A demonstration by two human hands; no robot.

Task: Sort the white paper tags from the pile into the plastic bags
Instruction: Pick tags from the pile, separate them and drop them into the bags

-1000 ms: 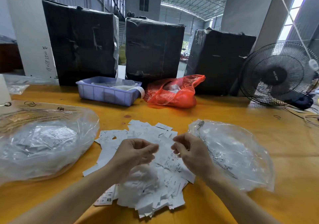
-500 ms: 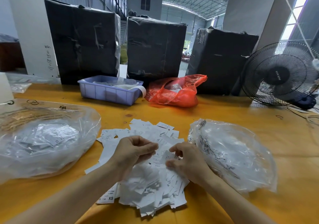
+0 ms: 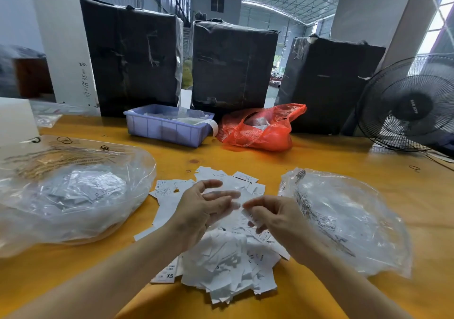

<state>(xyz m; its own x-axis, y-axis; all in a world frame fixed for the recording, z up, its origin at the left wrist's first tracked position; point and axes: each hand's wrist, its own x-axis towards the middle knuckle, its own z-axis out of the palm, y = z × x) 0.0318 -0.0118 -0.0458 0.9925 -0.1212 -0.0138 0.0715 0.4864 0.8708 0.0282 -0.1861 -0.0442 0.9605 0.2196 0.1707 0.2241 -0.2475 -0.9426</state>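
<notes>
A pile of white paper tags [image 3: 221, 262] lies on the yellow table [image 3: 319, 171] in front of me. A clear plastic bag [image 3: 71, 191] holding tags sits to the left of the pile, and a second clear plastic bag [image 3: 344, 220] lies to the right. Both hands hover over the pile. My left hand [image 3: 204, 210] has its fingers spread and relaxed, holding nothing I can see. My right hand [image 3: 272, 218] has its fingers curled and pinches a white tag [image 3: 248, 216] at the fingertips, though motion blurs it.
A lilac plastic bin [image 3: 167, 128] and a red plastic bag [image 3: 260, 129] stand behind the pile. Three black wrapped boxes [image 3: 233, 65] line the table's far edge. A black fan [image 3: 412, 105] stands at the right, with its cable along the table.
My left hand has opened its fingers from a curled pose. My right hand has lifted slightly off the pile with a tag pinched in it.
</notes>
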